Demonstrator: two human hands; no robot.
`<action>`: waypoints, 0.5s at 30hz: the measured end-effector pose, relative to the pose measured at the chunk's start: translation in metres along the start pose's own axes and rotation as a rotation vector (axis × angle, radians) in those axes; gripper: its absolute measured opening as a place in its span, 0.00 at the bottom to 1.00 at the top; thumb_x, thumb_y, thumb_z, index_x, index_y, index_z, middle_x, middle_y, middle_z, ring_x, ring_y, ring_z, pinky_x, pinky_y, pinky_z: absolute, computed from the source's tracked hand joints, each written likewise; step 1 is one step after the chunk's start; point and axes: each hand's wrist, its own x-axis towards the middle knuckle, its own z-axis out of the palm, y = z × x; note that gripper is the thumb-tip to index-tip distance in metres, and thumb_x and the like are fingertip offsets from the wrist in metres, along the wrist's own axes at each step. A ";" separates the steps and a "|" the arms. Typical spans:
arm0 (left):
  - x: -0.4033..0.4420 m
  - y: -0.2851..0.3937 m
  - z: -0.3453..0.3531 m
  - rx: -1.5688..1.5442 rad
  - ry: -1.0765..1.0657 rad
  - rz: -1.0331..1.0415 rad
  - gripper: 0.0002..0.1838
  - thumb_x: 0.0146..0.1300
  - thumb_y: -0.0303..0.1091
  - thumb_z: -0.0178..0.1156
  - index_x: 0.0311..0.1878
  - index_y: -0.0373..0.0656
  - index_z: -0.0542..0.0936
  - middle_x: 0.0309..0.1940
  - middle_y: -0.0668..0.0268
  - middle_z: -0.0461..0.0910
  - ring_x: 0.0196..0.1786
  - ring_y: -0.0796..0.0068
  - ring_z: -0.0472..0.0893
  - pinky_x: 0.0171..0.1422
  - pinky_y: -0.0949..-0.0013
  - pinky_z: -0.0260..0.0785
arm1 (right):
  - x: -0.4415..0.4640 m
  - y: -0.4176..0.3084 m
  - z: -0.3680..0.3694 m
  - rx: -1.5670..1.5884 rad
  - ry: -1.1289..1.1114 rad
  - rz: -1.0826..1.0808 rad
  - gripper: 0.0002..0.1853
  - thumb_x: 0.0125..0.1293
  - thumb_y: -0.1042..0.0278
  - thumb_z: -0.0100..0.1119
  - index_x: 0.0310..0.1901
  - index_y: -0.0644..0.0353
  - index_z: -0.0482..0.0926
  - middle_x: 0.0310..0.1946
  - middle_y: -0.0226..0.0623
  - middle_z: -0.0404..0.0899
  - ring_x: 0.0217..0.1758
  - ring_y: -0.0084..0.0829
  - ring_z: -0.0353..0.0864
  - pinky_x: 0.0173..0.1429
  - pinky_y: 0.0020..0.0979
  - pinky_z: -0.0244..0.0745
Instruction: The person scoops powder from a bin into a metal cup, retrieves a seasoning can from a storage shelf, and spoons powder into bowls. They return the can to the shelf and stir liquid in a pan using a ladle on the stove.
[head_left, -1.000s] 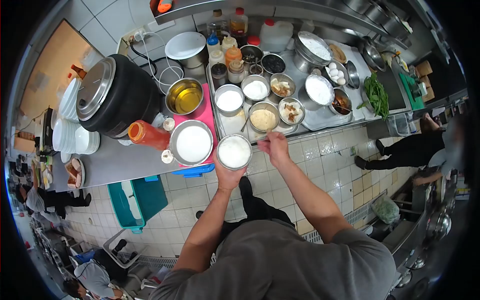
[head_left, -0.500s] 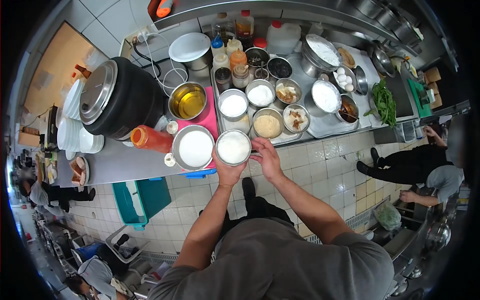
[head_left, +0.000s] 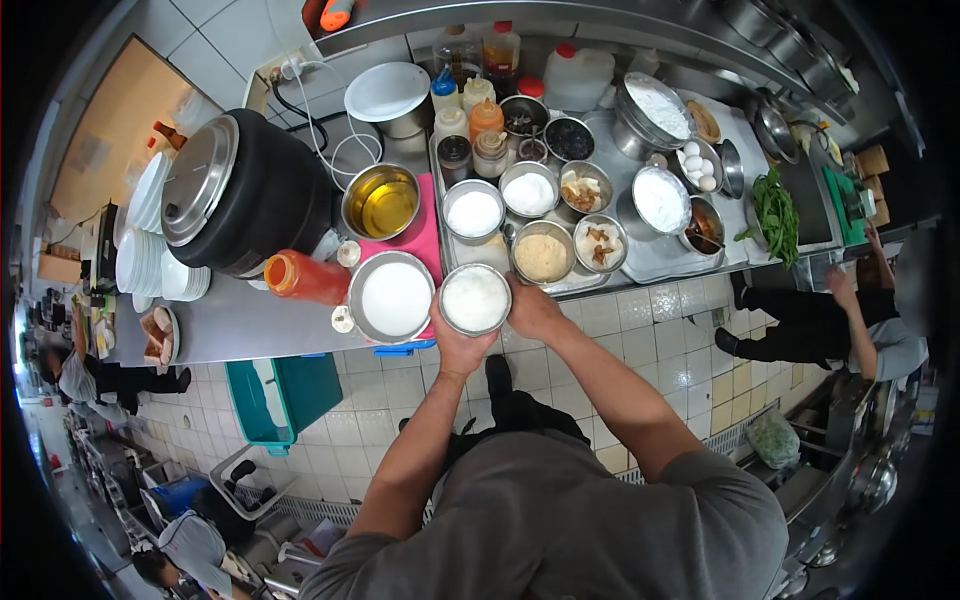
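My left hand (head_left: 462, 347) is wrapped round the underside of a metal bowl of white granules (head_left: 475, 299). At the right side of that bowl is my right hand (head_left: 534, 312), with its fingertips hidden by the bowl and the bowl of beige powder (head_left: 543, 252) behind. A larger bowl of white contents (head_left: 391, 297) stands just left of the held bowl, on a pink mat (head_left: 427, 222). Beyond it is a pot of yellow liquid (head_left: 382, 203). Further bowls of white powder (head_left: 473, 211) and of pale pieces with brown bits (head_left: 600, 243) stand on the metal tray.
A black round cooker (head_left: 270, 190), an orange-red bottle (head_left: 305, 277) and stacked white plates (head_left: 140, 262) are on the left. Eggs (head_left: 698, 165) and leafy greens (head_left: 777, 215) lie at the right. A teal bin (head_left: 285, 400) stands below the counter. A co-worker (head_left: 880, 320) is at far right.
My right hand has moved in from the right of the held bowl to its side, beside the beige powder bowl. The co-worker at far right has raised an arm.
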 end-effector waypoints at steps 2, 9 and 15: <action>0.003 -0.005 0.002 0.008 -0.002 0.003 0.62 0.38 0.28 0.83 0.76 0.36 0.54 0.68 0.52 0.70 0.70 0.59 0.73 0.77 0.58 0.65 | -0.006 0.005 0.006 0.319 0.133 -0.239 0.34 0.67 0.72 0.54 0.76 0.55 0.66 0.59 0.57 0.83 0.61 0.56 0.84 0.62 0.47 0.79; 0.014 -0.005 0.001 -0.026 -0.086 0.025 0.61 0.39 0.27 0.84 0.76 0.36 0.56 0.68 0.51 0.69 0.70 0.59 0.73 0.77 0.58 0.65 | -0.032 -0.008 -0.016 0.669 0.039 -0.247 0.42 0.67 0.85 0.47 0.83 0.46 0.58 0.46 0.37 0.84 0.35 0.24 0.82 0.38 0.31 0.82; 0.027 0.021 0.003 0.015 -0.137 -0.022 0.56 0.44 0.26 0.84 0.75 0.35 0.60 0.67 0.55 0.73 0.69 0.63 0.75 0.75 0.61 0.68 | -0.032 -0.011 -0.024 0.724 -0.056 -0.107 0.45 0.68 0.83 0.47 0.85 0.39 0.51 0.46 0.37 0.84 0.35 0.25 0.83 0.35 0.30 0.82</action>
